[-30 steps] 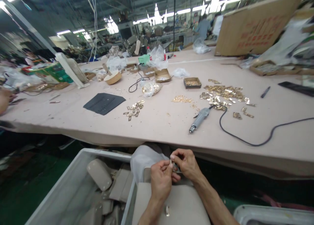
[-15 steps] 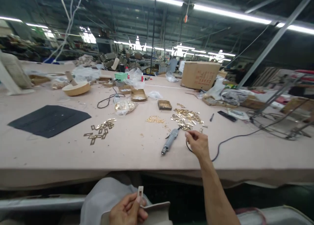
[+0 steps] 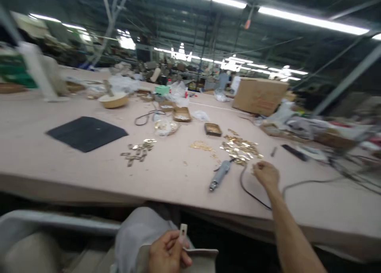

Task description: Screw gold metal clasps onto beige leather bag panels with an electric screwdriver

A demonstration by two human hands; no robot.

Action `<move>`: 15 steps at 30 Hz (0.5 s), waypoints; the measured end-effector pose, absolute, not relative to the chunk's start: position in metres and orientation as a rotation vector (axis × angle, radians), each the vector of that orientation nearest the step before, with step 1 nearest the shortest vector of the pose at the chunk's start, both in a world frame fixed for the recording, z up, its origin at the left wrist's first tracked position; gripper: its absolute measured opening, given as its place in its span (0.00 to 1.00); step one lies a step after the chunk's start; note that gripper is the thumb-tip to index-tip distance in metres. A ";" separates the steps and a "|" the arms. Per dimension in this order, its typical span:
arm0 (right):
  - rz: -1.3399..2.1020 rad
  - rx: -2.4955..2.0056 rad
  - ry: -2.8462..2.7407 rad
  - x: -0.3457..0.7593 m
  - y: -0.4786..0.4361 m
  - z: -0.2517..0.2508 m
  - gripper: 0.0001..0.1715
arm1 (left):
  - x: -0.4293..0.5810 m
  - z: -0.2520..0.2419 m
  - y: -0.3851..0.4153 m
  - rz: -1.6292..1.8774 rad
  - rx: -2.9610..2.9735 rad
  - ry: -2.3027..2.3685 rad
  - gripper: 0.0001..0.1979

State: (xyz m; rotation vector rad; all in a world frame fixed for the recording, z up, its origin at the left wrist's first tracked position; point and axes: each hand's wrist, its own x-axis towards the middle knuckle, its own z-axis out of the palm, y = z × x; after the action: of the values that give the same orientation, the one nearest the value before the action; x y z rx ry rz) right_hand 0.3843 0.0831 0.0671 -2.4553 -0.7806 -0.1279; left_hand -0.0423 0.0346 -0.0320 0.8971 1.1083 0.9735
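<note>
My left hand (image 3: 167, 254) is low in front of me, fingers pinched on a small pale slotted plate (image 3: 183, 230) held upright over a beige piece (image 3: 205, 257) on my lap. My right hand (image 3: 266, 174) reaches out over the table, fingers curled at the edge of a pile of small gold metal parts (image 3: 240, 150). What its fingers hold is too blurred to see. A grey electric screwdriver (image 3: 219, 175) lies just left of that hand, its black cable (image 3: 253, 193) looping under my wrist.
A black sheet (image 3: 87, 132) lies at the left, with a small group of gold buckles (image 3: 137, 151) beside it. A small box of parts (image 3: 213, 129), a round bowl (image 3: 113, 100) and a cardboard box (image 3: 259, 95) stand farther back. A grey bin (image 3: 53, 233) sits below the table.
My hands were together on the plate; my right hand left it, reached to the table and moved further right to the gold parts. The view has swung.
</note>
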 end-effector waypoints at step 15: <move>0.451 -1.564 -2.120 0.059 0.273 0.038 0.09 | -0.044 -0.053 0.034 1.021 0.785 1.201 0.16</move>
State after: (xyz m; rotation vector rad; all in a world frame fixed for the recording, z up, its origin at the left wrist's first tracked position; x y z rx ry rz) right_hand 0.0587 0.2727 0.0377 -1.5638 -2.1200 0.4508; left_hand -0.0437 0.0336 -0.0529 0.7854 1.2010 1.0207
